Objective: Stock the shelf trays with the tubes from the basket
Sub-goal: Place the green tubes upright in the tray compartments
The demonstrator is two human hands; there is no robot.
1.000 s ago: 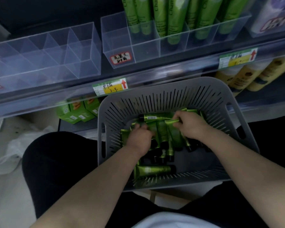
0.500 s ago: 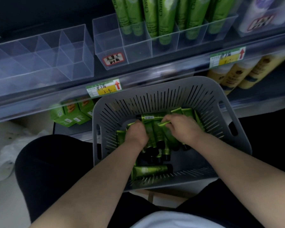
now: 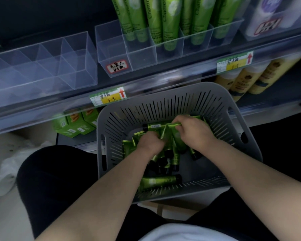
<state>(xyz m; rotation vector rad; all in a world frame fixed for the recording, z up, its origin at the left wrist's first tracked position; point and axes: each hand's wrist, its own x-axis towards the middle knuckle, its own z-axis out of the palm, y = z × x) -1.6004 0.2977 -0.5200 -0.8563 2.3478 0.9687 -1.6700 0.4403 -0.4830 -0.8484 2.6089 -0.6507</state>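
Note:
A grey slotted basket (image 3: 221, 105) rests on my lap and holds several small green tubes with black caps (image 3: 170, 153). My left hand (image 3: 150, 142) is closed around a bunch of those tubes in the middle of the basket. My right hand (image 3: 192, 130) pinches the crimped end of a tube (image 3: 156, 126) that lies crosswise near the basket's far wall. One more tube (image 3: 161, 180) lies alone at the near side. On the shelf above, a clear divided tray (image 3: 111, 47) stands with tall green tubes (image 3: 167, 18) in its right cells; its leftmost cell holds nothing.
A second clear divided tray (image 3: 42, 66) with no contents sits on the shelf at the left. Price tags (image 3: 108, 98) hang on the shelf rail. Green boxes (image 3: 75, 122) and yellow bottles (image 3: 247, 79) stand on the lower shelf. A white bag (image 3: 5, 167) lies on the floor at left.
The view has shifted slightly, and both hands stay in the basket. My right hand has slid a little left along the crosswise tube; my left hand has tightened on its bunch.

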